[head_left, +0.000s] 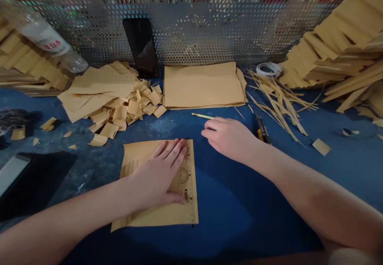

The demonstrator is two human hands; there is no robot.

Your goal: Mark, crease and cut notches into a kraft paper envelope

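Observation:
A sheet of brown paper (143, 215) lies on the blue table, with a clear ruler (191, 177) laid along its right side. Spread flat over both is my left hand (163, 169), its fingertips and thumb on the ruler. My right hand (229, 139) is to the right of the paper, fingers curled together at the end of a thin pale-yellow pencil (202, 116) that points left. The pencil's other end is hidden by the hand. A utility knife (262, 129) with yellow and black parts lies just beyond my right wrist.
Stacked brown paper (205, 85), small cut pieces (119, 113), thin strips (281, 101) and a tape roll (269, 70) lie behind. A black phone (143, 47) leans on the perforated metal screen (197, 21). Folded paper piles flank both sides; a bottle (50, 37) is at left.

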